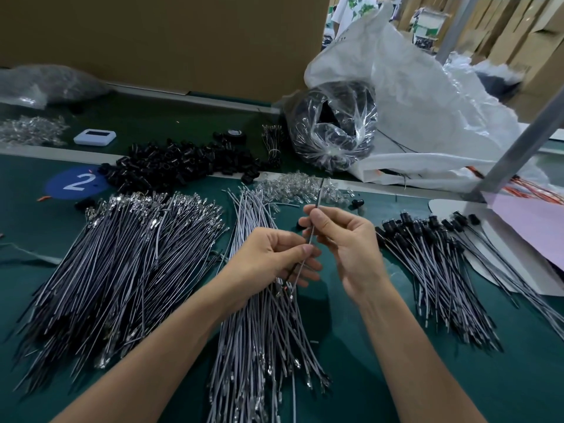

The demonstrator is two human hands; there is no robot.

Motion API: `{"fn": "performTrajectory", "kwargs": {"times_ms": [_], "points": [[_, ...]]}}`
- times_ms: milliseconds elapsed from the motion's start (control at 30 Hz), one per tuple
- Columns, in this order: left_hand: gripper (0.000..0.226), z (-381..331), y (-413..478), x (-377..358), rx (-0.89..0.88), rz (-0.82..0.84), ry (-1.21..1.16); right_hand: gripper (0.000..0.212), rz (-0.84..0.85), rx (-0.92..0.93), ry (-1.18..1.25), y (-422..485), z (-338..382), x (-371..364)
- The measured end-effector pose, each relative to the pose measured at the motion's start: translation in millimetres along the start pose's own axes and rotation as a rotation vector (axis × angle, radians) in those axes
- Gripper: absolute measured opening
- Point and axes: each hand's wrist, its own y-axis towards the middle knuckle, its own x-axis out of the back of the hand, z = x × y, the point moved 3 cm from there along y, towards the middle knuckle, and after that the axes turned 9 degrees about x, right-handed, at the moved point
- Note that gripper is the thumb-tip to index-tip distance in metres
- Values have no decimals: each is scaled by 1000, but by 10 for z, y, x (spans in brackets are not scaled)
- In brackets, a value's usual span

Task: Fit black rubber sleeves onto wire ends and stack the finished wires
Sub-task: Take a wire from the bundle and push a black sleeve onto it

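one wire in hand, most still bare

a single grey wire [312, 236] stands nearly upright over the middle of the green surface [457, 377]. the left grip [274, 257] pinches it low and the right grip [345, 239] pinches it higher. its top end looks bare, so this sleeve seems not yet fitted. a finished stack [427, 270] lies to the right. the middle bundle [262, 325], the larger left bundle [122, 254] and the sleeve heap [183, 163] suggest most work remains.

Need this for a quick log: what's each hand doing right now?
Left hand: closed, pinching the lower part of a grey wire.
Right hand: closed, pinching the same wire higher up.
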Motion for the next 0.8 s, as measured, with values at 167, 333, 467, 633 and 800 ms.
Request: {"fn": "performTrajectory", "kwargs": {"times_ms": [167, 333, 467, 633, 800], "points": [[16, 19, 3, -2, 11, 94, 159, 13, -116, 99, 240, 59, 99, 112], [32, 2, -15, -6, 34, 198, 286, 6, -227, 121, 491, 93, 201, 333], [29, -204, -21, 155, -43, 60, 136, 9, -218, 106, 292, 97, 156, 299], [15, -451, 319, 656, -175, -762, 610, 3, -207, 81, 130, 129, 43, 295], [34, -601, 976, 858, -35, -828, 975, 8, -235, 209, -161, 149, -65, 277]]}}
